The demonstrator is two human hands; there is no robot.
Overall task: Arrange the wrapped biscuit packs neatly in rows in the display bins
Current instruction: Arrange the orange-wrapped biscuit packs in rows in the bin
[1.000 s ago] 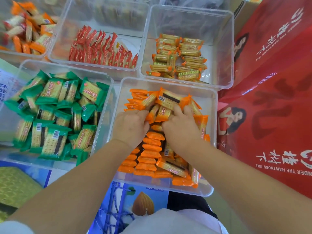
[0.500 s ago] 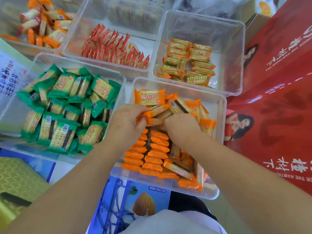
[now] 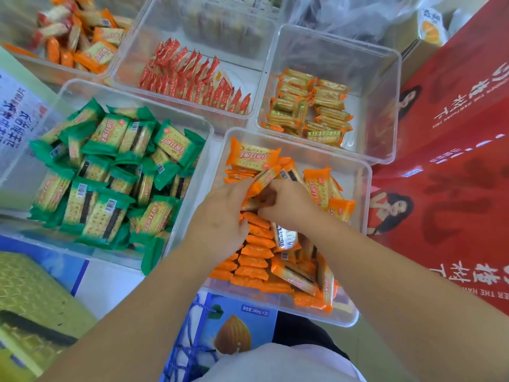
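Hands — left (image 3: pixel 220 216), right (image 3: pixel 289 205) — curled round orange packs (image 3: pixel 264 176)

From my screen I read "240mL×20" after Chinese print on the blue carton (image 3: pixel 242 312) at 6 o'clock, "THE HAWTHORN TREE" upside down beside large Chinese characters on the red carton (image 3: pixel 454 188) at 3 o'clock, and upside-down Chinese lettering on the orange biscuit packs (image 3: pixel 252 157) at centre.
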